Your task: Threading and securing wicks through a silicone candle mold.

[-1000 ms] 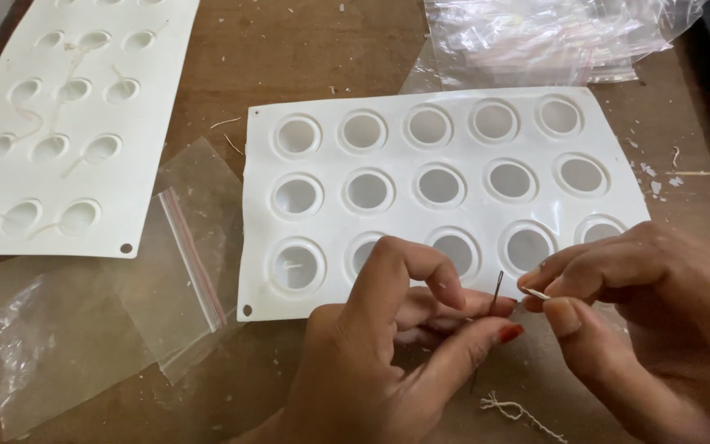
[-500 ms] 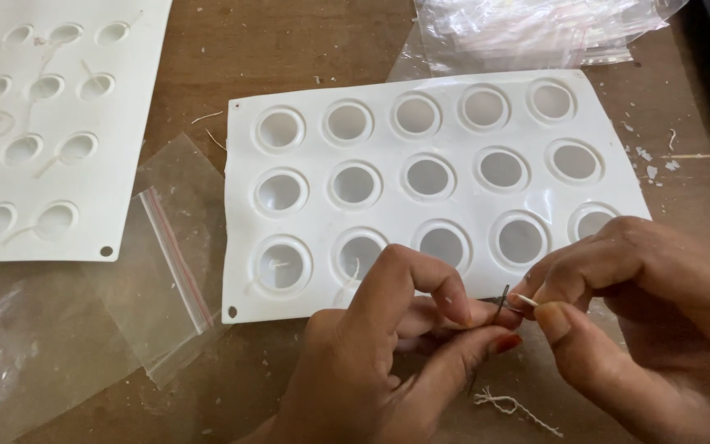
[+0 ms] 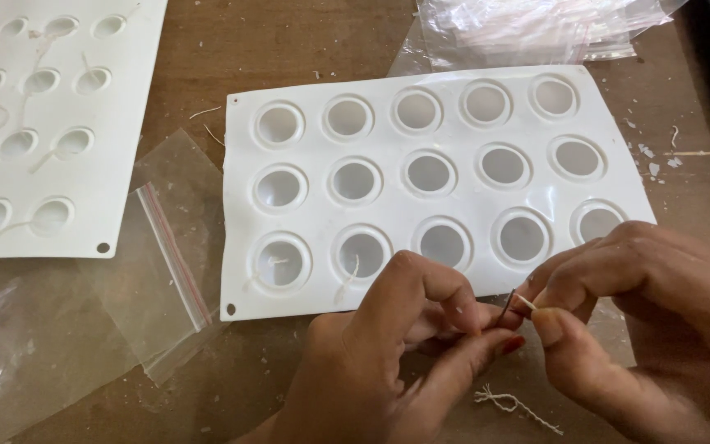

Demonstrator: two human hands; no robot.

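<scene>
Pinching the needle (image 3: pixel 504 311) in my left hand (image 3: pixel 388 353) and the wick end (image 3: pixel 524 301) in my right hand (image 3: pixel 626 329) at lower right, honestly that frayed tip could easily miss the eye.

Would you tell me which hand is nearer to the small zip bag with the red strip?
Left. The left hand lies just right of the zip bag; the right hand is farther right, beyond it.

We count two white moulds (image 3: pixel 421 131) (image 3: pixel 43 123), fifteen cavities in the near one, one needle (image 3: pixel 506 311), two hands (image 3: pixel 371 362) (image 3: pixel 643 329).
</scene>
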